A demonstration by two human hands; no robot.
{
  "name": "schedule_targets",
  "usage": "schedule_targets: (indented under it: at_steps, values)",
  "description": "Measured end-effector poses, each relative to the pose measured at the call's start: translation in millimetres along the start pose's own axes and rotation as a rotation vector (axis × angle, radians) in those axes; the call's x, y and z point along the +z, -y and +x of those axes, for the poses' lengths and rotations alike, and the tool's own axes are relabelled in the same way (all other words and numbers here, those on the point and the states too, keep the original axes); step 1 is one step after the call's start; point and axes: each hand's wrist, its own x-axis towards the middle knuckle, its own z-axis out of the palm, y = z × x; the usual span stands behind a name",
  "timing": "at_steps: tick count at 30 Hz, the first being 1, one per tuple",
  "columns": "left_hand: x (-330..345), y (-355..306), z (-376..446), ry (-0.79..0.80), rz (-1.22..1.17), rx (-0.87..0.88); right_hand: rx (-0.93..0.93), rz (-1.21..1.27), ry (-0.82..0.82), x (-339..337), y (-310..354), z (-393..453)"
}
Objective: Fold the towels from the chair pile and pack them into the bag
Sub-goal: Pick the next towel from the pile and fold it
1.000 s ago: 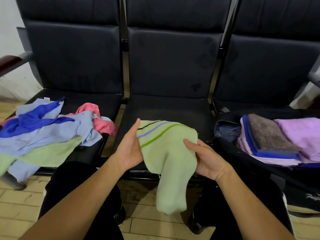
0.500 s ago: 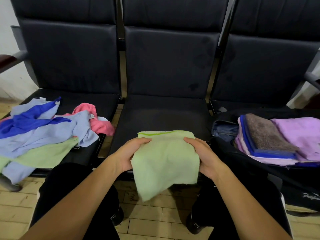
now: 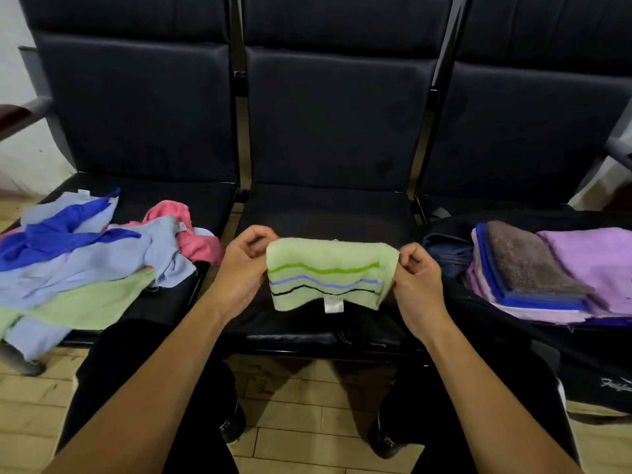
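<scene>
A light green towel (image 3: 328, 258) with green, blue and black wavy stripes and a white tag is folded into a short band over the middle seat. My left hand (image 3: 244, 265) pinches its left end and my right hand (image 3: 415, 278) pinches its right end. A loose pile of towels (image 3: 85, 254), blue, light blue, pink and green, lies on the left seat. On the right seat an open black bag (image 3: 513, 336) holds folded purple, blue and brown towels (image 3: 547, 268).
Three dark padded chairs (image 3: 328, 124) stand in a row with metal posts between them. My legs in black trousers and dark shoes are below, over a pale wooden floor (image 3: 290, 405). An armrest (image 3: 13, 114) sticks out at far left.
The green towel, hanging long a second ago, has been folded up into a short band with the striped side and tag now facing me. Both hands moved to its ends.
</scene>
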Motion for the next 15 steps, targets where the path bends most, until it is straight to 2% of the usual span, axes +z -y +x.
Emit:
schedule_targets:
  at_steps: [3, 7, 11, 15]
  values:
    - [0, 4, 1, -0.112, 0.131, 0.034, -0.030, -0.043, -0.078, 0, -3, 1]
    - [6, 6, -4, -0.074, 0.258, -0.079, -0.020, -0.088, -0.122, 3, -2, -4]
    - [8, 1, -6, 0.032, 0.324, -0.142, 0.115, -0.096, -0.035, 3, 0, -6]
    - [9, -6, -8, 0.060, 0.274, -0.066, 0.164, -0.062, 0.052, 3, 4, -5]
